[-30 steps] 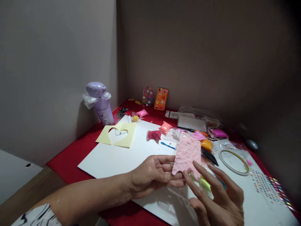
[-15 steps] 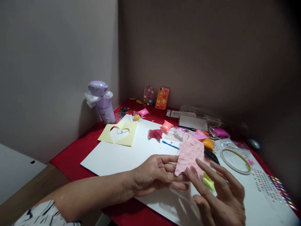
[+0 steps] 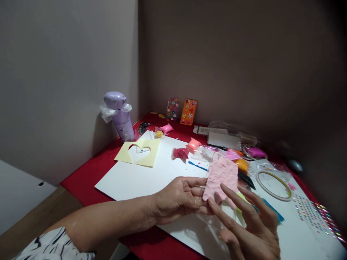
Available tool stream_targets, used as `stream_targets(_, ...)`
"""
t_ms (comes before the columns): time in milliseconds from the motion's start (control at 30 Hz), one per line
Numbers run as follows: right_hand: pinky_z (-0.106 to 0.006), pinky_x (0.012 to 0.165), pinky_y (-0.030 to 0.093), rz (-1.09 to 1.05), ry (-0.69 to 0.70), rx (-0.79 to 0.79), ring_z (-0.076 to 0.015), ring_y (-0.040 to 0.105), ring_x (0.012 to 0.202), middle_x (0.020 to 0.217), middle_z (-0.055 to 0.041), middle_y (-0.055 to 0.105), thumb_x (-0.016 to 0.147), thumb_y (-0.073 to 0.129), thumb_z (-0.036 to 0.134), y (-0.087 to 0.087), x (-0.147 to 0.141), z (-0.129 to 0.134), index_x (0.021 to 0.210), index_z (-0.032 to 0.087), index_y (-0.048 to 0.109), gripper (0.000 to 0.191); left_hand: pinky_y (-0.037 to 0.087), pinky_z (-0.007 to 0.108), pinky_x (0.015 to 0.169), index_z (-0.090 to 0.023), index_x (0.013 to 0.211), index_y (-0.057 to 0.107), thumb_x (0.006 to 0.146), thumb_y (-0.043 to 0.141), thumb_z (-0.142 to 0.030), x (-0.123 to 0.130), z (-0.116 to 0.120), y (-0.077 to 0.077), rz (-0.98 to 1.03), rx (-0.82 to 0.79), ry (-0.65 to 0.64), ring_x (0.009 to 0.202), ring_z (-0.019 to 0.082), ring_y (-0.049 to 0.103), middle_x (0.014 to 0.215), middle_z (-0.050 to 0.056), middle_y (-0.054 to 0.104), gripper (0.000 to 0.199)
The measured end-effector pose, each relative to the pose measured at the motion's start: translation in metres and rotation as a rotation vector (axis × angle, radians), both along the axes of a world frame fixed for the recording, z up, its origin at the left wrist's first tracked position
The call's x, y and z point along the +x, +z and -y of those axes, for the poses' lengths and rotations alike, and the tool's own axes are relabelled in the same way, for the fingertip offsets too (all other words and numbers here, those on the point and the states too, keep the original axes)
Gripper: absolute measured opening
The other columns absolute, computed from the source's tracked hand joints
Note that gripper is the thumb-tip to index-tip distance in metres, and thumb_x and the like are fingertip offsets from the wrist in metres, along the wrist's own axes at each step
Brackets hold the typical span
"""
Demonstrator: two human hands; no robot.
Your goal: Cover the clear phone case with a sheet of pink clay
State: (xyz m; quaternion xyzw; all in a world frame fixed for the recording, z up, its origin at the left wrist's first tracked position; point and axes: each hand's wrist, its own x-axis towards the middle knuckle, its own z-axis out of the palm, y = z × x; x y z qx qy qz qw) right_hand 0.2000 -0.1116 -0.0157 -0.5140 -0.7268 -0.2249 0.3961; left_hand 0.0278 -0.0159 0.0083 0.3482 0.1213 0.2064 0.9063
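Left hand [image 3: 180, 202] holds the pink slab [image 3: 221, 177] by its near left corner.

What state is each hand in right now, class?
Left hand: closed, holding the lumpy pink piece by its edge.
Right hand: open, spread, fingertips at the piece's lower part.
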Motion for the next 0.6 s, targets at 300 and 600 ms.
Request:
stream_targets(300,-0.047,0.09,0.038,-0.023,0.015,0.037,-0.0307,0.051,0.114,0.121,-0.008,0.061,0.089,0.046,0.038,-0.001,0.0053,0.005,0.111,0.028,0.067,0.032,0.037,0.046,0.102,-0.01,0.126,0.055,0.072,0.065,-0.003,-0.0016,-0.0007,0.0029,-0.031,-0.017,0.003,0.111,0.027,0.059,0.117,0.021,0.061,0.056)
stream_targets(600,-0.051,0.091,0.036,0.023,-0.007,-0.012,-0.0347,0.048,0.117,0.125,-0.0111,0.058,0.088,0.046,0.038,-0.0009,0.0023,-0.0012,0.111,0.025,0.066,0.033,0.037,0.047,0.101,-0.011,0.125,0.056,0.073,0.063,-0.003,-0.0005,0.0002,-0.001,-0.016,-0.01,-0.007,0.109,0.026,0.06,0.117,0.021,0.061,0.053)
